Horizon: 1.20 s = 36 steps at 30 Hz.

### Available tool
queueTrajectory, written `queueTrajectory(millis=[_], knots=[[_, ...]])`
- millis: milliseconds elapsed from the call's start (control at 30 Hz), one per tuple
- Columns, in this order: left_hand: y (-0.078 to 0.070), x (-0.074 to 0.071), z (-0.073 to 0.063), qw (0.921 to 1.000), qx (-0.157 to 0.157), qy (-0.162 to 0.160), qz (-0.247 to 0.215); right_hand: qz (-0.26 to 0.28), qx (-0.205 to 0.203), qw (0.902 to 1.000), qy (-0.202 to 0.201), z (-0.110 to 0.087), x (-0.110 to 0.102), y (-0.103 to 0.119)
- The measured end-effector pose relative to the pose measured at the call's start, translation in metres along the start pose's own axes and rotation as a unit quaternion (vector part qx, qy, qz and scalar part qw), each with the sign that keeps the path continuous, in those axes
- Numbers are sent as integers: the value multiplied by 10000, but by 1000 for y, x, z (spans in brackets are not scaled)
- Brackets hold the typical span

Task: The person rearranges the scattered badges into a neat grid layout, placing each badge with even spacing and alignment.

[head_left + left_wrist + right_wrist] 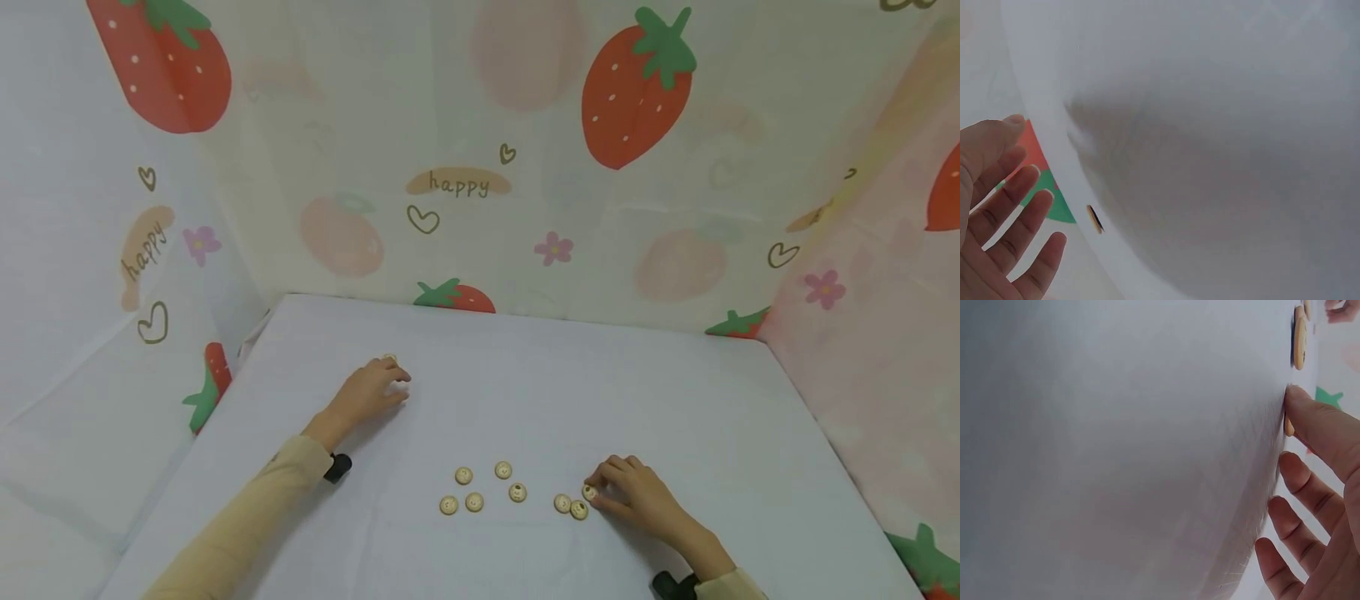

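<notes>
My right hand (637, 496) pinches a small round tan disc (589, 492) with dark markings between thumb and index finger, at the table surface. In the right wrist view the thumb (1310, 415) covers part of that disc (1289, 427), and the other fingers are spread and loosely bent. Two similar discs, one at the left (562, 502) and one nearer (579, 509), lie just beside it. Over the far left of the table, my left hand (367, 392) has its fingers loosely bent and apart. Just beyond its knuckles lies another disc (389, 357), also seen as a tan disc (1095, 219) in the left wrist view.
Several more discs lie loosely grouped at the front middle, among them a far disc (503, 470) and a left disc (448, 505). They rest on a white-covered table (540, 400). Cloth walls with strawberry prints (637, 96) enclose its back and sides.
</notes>
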<state>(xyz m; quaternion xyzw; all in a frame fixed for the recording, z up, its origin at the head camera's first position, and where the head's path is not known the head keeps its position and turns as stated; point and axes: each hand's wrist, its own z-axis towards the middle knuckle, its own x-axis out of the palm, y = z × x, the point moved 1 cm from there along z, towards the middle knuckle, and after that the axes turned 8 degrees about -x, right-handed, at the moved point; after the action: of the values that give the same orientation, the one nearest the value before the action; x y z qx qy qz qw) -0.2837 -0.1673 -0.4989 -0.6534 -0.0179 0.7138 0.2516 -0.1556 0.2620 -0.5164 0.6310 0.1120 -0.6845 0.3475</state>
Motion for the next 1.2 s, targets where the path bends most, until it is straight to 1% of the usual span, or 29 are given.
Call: queueTrajectory(millis=[200, 400, 600, 767, 1067, 1200], knots=[[-11, 3, -8, 10000, 20, 58, -58, -22, -1, 10000, -14, 0, 1, -1], [-19, 6, -16, 9997, 241, 79, -16, -27, 36, 10000, 15, 0, 1, -2], [-29, 7, -25, 9987, 504, 52, -69, -26, -91, 9999, -101, -1, 3, -4], [-39, 7, -33, 9980, 612, 123, -101, -50, -135, 9998, -142, -1, 4, -4], [-54, 7, -48, 9950, 961, 213, -163, -45, -86, 9999, -101, -2, 5, -4], [-60, 9, -52, 9931, 1152, 172, -156, -48, -92, 9999, -127, -1, 4, -4]])
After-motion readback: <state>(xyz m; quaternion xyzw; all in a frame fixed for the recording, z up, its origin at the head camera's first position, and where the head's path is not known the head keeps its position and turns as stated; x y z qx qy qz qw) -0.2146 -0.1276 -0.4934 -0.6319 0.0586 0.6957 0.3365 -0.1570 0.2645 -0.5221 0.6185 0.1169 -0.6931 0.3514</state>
